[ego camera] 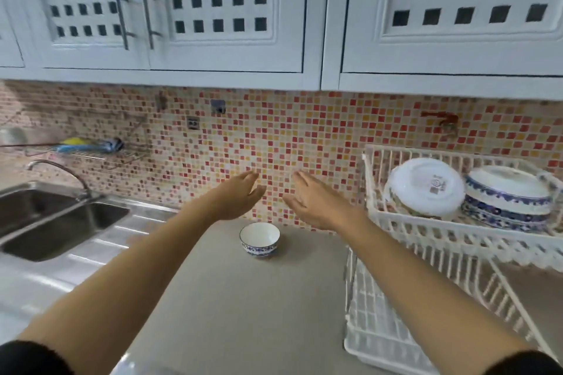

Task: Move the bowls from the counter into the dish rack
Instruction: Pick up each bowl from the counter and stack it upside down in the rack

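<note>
left hand (236,196) spread wide, holds nothing | right hand (316,201) spread wide, holds nothing | both up above small bowl (259,239) | small bowl sits upright on tabletop (243,313) | dish rack (457,237) at right holds two big bowls (426,187)

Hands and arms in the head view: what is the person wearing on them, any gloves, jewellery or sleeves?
Left hand and right hand are bare: no gloves, and no rings or watch visible. The forearms are uncovered, with dark sleeves pushed up near the elbows.
</note>
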A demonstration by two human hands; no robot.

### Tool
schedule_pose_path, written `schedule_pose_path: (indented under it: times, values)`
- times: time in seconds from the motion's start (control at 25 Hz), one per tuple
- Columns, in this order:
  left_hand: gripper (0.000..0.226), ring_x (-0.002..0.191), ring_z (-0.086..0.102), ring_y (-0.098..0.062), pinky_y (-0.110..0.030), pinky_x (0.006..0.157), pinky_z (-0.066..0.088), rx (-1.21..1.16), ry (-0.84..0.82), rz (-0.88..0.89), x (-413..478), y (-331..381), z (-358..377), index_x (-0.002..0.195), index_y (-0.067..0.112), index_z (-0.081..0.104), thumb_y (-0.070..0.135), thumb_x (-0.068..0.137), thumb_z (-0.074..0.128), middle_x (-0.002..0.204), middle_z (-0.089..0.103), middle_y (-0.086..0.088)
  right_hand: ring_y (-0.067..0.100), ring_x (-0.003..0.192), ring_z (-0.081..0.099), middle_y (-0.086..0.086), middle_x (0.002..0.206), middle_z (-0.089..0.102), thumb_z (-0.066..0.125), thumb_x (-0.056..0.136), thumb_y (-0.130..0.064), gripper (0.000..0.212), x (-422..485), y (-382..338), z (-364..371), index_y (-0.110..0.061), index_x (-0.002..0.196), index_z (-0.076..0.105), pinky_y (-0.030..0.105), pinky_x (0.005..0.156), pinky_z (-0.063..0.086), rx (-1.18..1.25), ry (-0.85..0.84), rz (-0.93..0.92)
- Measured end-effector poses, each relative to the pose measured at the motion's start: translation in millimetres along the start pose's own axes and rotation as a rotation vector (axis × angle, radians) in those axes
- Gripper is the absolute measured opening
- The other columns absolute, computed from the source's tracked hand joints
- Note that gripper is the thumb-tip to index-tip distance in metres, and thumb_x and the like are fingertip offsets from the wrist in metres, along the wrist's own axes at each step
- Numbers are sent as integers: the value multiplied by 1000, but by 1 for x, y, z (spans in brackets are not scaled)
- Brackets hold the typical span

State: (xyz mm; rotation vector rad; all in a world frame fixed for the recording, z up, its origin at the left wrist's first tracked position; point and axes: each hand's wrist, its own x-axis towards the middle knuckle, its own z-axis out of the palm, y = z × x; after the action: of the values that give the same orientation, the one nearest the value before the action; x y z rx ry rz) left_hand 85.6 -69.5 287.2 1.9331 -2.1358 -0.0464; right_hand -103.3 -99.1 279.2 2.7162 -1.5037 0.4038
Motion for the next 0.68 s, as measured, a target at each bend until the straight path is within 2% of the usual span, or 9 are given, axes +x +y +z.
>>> schedule_pose_path:
  times: [0.2, 0.36, 0.52, 0.68]
  values:
    - [57, 148, 16, -25, -41, 120, 16, -18, -87, -103, 2, -64, 62, 149, 6, 16, 35, 101, 25, 160, 16, -10, 24, 148, 3, 11, 160, 1, 26, 99, -44, 67, 41, -15, 90, -6, 150, 4, 39, 118, 11, 118, -143, 85]
    - [58, 146, 21, -27, -38, 118, 19, -96, -163, -175, 31, -94, 130, 149, 4, 17, 36, 101, 27, 158, 19, -13, 29, 142, 23, 15, 155, 21, 34, 97, -42, 65, 92, 3, 171, -3, 147, 17, 39, 114, 26, 196, -164, 242]
    - [59, 145, 23, -29, -38, 117, 23, -169, -222, -263, 89, -118, 186, 148, 1, 19, 35, 101, 29, 156, 22, -17, 32, 132, 39, 16, 150, 28, 41, 97, -37, 66, 141, 23, 230, -2, 147, 16, 38, 103, 40, 244, -170, 453]
    - [62, 142, 29, -33, -40, 115, 26, -261, -262, -388, 158, -151, 243, 148, -1, 16, 37, 100, 29, 156, 22, -19, 30, 126, 45, 16, 144, 36, 40, 96, -40, 63, 196, 54, 287, -2, 143, 22, 37, 97, 43, 259, -180, 542]
